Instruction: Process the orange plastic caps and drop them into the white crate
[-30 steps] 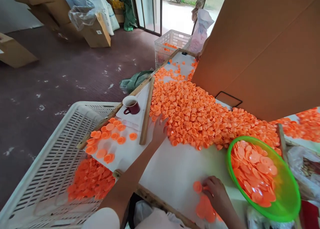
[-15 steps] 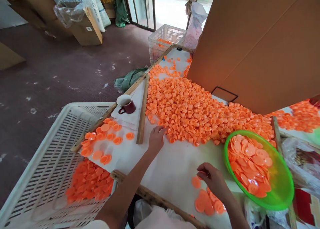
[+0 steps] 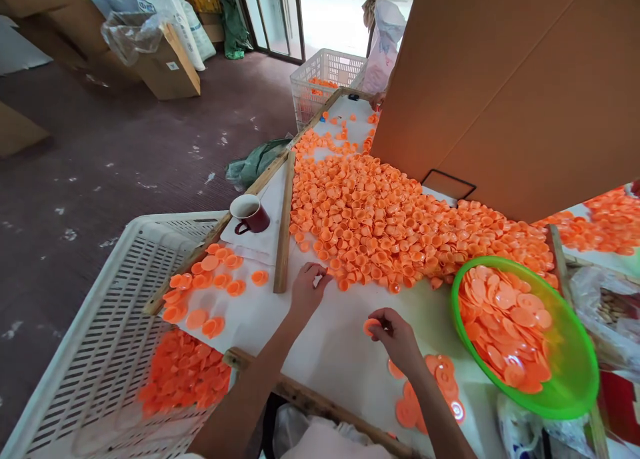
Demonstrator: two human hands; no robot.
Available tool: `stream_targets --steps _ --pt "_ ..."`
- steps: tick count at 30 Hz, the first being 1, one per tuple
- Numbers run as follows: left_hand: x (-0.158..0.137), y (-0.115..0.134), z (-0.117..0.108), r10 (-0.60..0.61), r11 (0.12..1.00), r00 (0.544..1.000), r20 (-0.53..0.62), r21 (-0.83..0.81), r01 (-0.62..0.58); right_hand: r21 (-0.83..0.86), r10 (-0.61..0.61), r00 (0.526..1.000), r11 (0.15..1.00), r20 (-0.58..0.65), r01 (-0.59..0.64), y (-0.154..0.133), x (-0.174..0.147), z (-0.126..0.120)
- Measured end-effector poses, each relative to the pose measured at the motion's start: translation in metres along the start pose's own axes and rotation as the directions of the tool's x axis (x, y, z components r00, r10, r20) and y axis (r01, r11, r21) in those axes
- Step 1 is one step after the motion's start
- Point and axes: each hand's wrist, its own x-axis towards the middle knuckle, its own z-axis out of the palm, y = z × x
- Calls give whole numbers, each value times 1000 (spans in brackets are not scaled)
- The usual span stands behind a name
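My left hand point(image 3: 306, 291) is at the near edge of a heap of small orange plastic cups point(image 3: 370, 212). Its thumb and fingertips pinch a small orange cup there, partly hidden by the fingers. Held between the thumb and fingers of my right hand point(image 3: 397, 335) is a round orange disc point(image 3: 371, 326), above the white tabletop point(image 3: 340, 339). Loose orange discs point(image 3: 407, 411) lie beneath my right forearm. To the right, a green basin point(image 3: 575, 372) tilts with many more discs in it.
A white plastic crate point(image 3: 95, 339) at the left holds orange pieces. Wooden strips point(image 3: 283, 225) edge and divide the table. A maroon mug point(image 3: 256, 219) stands beside finished-looking orange pieces point(image 3: 200, 282). A large cardboard sheet point(image 3: 500, 92) rises behind the heap.
My right hand has lifted away from the loose discs, up and to the left, with one disc in its fingers. My left hand has drawn slightly back from the heap, its fingers pinched.
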Motion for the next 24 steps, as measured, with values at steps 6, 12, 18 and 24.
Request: stream_targets --steps 6,12,18,24 --pt "-42 61 9 -244 674 929 278 -640 369 351 -71 997 934 17 61 -30 11 14" --pt "-50 71 10 -186 543 903 387 -726 422 448 -190 981 876 -23 180 -59 13 26" --pt "-45 76 6 -130 545 903 410 -731 411 403 -199 980 899 20 175 -66 10 24" --pt "-53 76 2 -99 655 948 302 -697 291 337 -289 956 905 43 259 -75 8 21"
